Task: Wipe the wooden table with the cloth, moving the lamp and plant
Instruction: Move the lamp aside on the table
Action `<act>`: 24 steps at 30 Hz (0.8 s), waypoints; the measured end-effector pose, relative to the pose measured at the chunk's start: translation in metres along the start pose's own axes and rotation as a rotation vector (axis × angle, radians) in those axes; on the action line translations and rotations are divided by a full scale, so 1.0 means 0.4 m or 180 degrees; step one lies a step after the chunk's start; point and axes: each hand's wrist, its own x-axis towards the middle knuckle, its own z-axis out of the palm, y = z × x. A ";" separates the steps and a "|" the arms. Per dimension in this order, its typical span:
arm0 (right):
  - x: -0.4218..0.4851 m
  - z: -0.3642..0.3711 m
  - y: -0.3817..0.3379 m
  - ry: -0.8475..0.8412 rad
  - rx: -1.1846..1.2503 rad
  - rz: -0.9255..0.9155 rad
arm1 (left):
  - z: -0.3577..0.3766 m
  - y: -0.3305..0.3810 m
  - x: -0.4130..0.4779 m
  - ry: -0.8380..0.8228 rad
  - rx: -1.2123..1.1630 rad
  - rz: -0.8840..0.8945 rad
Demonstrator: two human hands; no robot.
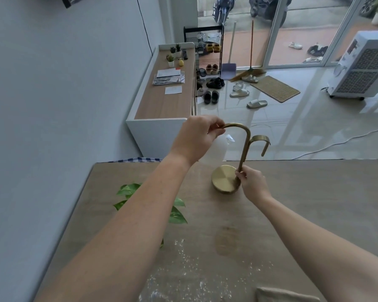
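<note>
Head view: the wooden surface (pixel 292 203) is dusted with white specks near the cloth (pixel 286 295). The plant (pixel 177 212) lies under the left forearm. The lamp (pixel 242 158) is gripped by the left hand (pixel 196 138) at its arch and the right hand (pixel 252 184) at its stem.

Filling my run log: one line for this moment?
left hand: grips lamp arch | right hand: grips stem | plant: on table | cloth: idle
</note>
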 end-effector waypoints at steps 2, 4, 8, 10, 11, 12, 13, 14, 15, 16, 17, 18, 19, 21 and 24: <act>0.016 0.000 0.005 -0.0012 -0.0003 0.0037 | 0.013 -0.010 0.014 -0.0016 -0.0008 -0.0013; 0.025 0.000 0.014 -0.0019 -0.0013 0.0072 | 0.024 -0.017 0.022 -0.0039 -0.0020 -0.0022; 0.028 0.002 0.033 -0.0044 -0.0048 0.0119 | 0.041 -0.028 0.029 -0.0053 -0.0060 -0.0091; 0.028 0.002 0.035 -0.0049 -0.0057 0.0147 | 0.048 -0.026 0.032 -0.0041 -0.0065 -0.0115; 0.030 0.002 0.032 -0.0058 -0.0039 0.0186 | 0.051 -0.022 0.033 -0.0042 -0.0062 -0.0120; 0.031 0.001 0.029 -0.0074 -0.0023 0.0230 | 0.054 -0.017 0.035 -0.0042 -0.0059 -0.0136; 0.033 0.001 0.025 -0.0094 -0.0007 0.0255 | 0.056 -0.014 0.037 -0.0036 -0.0051 -0.0169; 0.036 0.001 0.023 -0.0122 -0.0001 0.0276 | 0.056 -0.011 0.038 -0.0030 -0.0048 -0.0216; 0.037 0.001 0.021 -0.0153 -0.0003 0.0292 | 0.055 -0.009 0.038 -0.0044 -0.0053 -0.0282; 0.035 -0.002 0.018 -0.0188 -0.0013 0.0347 | 0.051 -0.006 0.035 -0.0083 -0.0072 -0.0362; 0.029 -0.004 0.016 -0.0219 -0.0016 0.0437 | 0.044 -0.003 0.029 -0.0140 -0.0090 -0.0448; 0.020 -0.006 0.014 -0.0226 0.0004 0.0541 | 0.034 0.001 0.019 -0.0189 -0.0105 -0.0520; 0.008 -0.007 0.012 -0.0216 0.0033 0.0606 | 0.021 0.006 0.006 -0.0214 -0.0118 -0.0586; -0.030 -0.008 0.001 -0.0138 0.0124 0.0606 | -0.018 0.015 -0.037 -0.0150 -0.0138 -0.0708; -0.110 0.009 -0.022 -0.0111 0.0288 0.0408 | -0.103 0.016 -0.134 0.0178 -0.0204 -0.0901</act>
